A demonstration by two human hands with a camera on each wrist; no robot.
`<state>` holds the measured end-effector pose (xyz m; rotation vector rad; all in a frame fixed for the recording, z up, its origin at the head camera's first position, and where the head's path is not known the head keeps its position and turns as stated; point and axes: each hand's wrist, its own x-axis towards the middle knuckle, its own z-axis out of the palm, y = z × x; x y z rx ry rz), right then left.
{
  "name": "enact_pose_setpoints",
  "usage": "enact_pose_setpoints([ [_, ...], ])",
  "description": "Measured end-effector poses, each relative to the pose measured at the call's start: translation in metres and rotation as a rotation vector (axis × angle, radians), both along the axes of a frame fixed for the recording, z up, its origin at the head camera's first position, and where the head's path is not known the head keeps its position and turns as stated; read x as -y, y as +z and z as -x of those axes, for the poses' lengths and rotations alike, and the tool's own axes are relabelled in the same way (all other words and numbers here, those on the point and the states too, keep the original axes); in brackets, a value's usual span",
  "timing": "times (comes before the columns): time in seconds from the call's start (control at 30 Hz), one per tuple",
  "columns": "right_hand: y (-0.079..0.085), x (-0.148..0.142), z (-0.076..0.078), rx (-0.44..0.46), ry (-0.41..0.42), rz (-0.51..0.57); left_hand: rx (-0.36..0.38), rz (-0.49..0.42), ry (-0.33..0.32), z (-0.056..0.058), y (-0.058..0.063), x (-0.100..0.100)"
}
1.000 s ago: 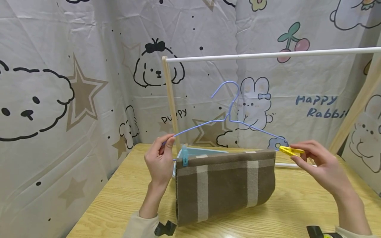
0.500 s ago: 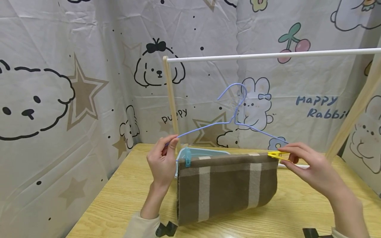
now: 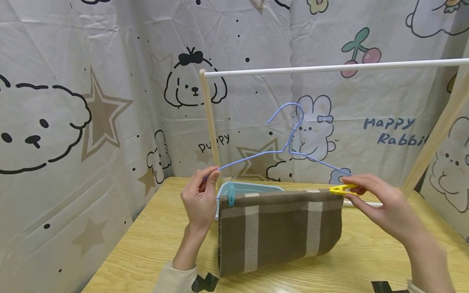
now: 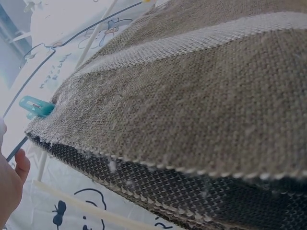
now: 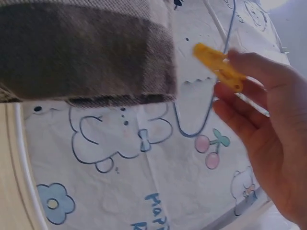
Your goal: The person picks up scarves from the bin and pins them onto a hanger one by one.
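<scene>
A blue wire hanger [image 3: 253, 155] is held up by my left hand [image 3: 199, 197], which grips its left end between thumb and fingers. Over the hanger's lower bar hangs a folded brown cloth [image 3: 282, 232] with pale stripes. A teal clothespin [image 3: 231, 193] is clipped on the cloth's top left corner. My right hand [image 3: 384, 207] pinches a yellow clothespin [image 3: 338, 190] by its handles. In the head view its tip overlaps the cloth's top right corner; the right wrist view shows this yellow clothespin [image 5: 216, 64] apart from the cloth [image 5: 96, 52].
Behind the hanger stands a rack with a white top rod [image 3: 311, 70] and wooden posts [image 3: 209, 118]. A light blue basket [image 3: 253, 187] sits behind the cloth on the wooden table [image 3: 143, 236]. A printed curtain [image 3: 121, 49] surrounds the table.
The right hand has brought the yellow clothespin left, from beside the cloth to its top right corner. The hanger, cloth and left hand have shifted slightly right; little differs over the last half second.
</scene>
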<state>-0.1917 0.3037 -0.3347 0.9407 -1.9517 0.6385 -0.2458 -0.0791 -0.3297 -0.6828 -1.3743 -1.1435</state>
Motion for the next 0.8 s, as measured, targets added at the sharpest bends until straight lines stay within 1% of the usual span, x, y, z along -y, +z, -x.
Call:
enact_pose_setpoints([
  [0.07,0.001,-0.001,-0.003,0.005,-0.033,-0.024,-0.002,0.003,0.0,0.0,0.0,0.0],
  [0.17,0.001,0.001,-0.004,0.019,-0.056,-0.037,-0.005,0.008,0.002,0.0,0.0,0.0],
  [0.33,-0.004,0.006,0.003,0.038,-0.024,-0.018,-0.008,0.008,0.001,0.0,0.0,-0.001],
  [0.4,-0.007,0.006,0.006,0.057,-0.021,-0.002,-0.007,0.005,-0.003,0.0,0.0,-0.001],
  [0.5,-0.01,0.005,0.006,0.1,-0.048,0.036,-0.003,0.0,-0.014,0.0,-0.001,-0.002],
  [0.7,-0.005,0.004,0.001,0.174,-0.088,0.129,0.009,-0.012,-0.037,0.0,-0.001,-0.001],
  [0.8,-0.004,0.005,0.0,0.174,-0.071,0.149,0.01,-0.014,-0.034,0.0,-0.001,0.0],
])
